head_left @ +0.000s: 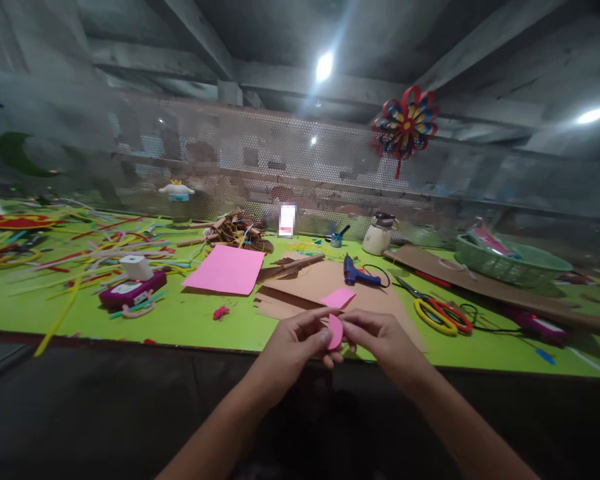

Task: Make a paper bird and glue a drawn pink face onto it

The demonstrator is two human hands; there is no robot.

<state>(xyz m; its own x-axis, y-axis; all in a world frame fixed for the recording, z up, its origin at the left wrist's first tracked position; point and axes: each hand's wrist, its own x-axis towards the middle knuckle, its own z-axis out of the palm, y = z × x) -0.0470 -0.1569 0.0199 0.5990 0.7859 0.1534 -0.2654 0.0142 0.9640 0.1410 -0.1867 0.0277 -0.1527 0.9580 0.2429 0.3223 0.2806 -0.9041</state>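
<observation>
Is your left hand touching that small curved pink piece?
Touching: the head view shows the left hand holding the curved pink piece, its thumb laid over the left edge.

Pink piece (335, 332) in left grip (295, 341), right grip (386, 337) at its edge; glue gun (354, 273) on cardboard (310, 283).

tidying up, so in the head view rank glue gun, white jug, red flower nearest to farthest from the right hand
1. Glue gun: on cardboard, beyond the right hand
2. White jug: farther back
3. Red flower: high, upper right
</observation>
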